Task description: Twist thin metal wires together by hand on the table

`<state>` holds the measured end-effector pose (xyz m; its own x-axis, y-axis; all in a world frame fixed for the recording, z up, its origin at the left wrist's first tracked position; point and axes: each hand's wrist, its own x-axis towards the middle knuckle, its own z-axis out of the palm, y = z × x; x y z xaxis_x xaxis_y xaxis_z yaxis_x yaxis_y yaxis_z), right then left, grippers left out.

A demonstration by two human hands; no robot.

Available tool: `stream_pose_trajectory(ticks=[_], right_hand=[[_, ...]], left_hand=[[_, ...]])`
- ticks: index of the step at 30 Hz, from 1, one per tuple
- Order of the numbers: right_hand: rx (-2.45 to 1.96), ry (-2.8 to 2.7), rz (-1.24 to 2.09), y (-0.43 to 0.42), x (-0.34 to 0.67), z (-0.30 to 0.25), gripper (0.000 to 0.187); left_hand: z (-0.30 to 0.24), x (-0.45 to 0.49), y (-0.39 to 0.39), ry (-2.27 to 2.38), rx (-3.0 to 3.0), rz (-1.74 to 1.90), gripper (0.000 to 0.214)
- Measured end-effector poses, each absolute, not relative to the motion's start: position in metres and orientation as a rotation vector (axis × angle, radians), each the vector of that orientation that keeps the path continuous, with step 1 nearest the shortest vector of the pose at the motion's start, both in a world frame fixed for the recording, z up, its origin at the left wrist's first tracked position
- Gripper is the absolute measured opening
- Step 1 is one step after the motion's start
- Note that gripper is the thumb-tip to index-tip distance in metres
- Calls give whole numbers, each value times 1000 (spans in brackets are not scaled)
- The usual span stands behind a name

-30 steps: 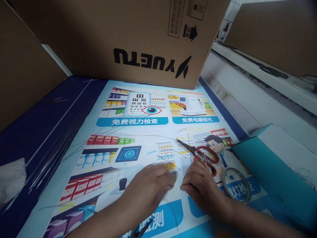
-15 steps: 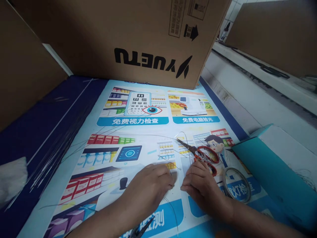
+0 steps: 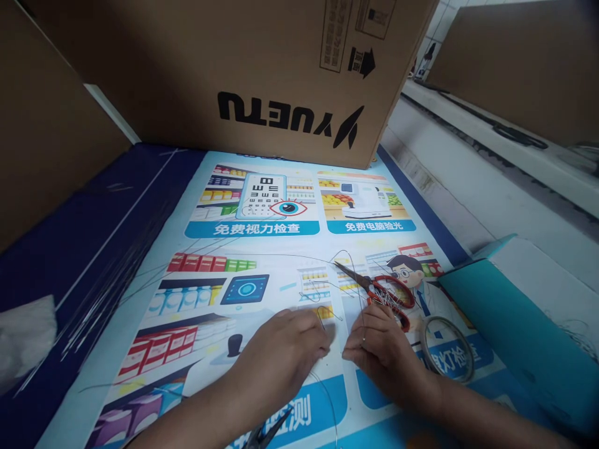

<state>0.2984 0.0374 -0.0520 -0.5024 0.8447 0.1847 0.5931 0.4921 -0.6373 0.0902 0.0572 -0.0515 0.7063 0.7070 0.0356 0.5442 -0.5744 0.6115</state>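
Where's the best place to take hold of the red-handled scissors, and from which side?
Probably the far red loop of the scissors, coming from the right: the blades point away to the left, and this loop faces right. The near loop sits close against the right hand, and thin wires bunch around the handles.

Dim, Cool Light Over Crowded Surroundings

A big brown cardboard box (image 3: 178, 68) closes off the far side, its lettering upside down; a cardboard panel (image 3: 42, 137) stands left. Along the right, a stained whitish wall (image 3: 416, 162) runs below a pale ledge (image 3: 556, 163) bearing more cardboard (image 3: 515, 62). White tiles (image 3: 447, 15) show far right. Blue-and-white printed sheeting (image 3: 248, 231) covers the work surface.
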Motion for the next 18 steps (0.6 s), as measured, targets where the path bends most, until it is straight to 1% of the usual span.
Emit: stream_pose_trajectory(ticks=[11,18], right_hand=[[-1170,-2251,728,37,299,-54,11],[-1163,-2200,763,37,300,-53,14]], left_hand=[[-55,88,57,941,2353,434,20],[-56,87,54,936,2314,471,18]])
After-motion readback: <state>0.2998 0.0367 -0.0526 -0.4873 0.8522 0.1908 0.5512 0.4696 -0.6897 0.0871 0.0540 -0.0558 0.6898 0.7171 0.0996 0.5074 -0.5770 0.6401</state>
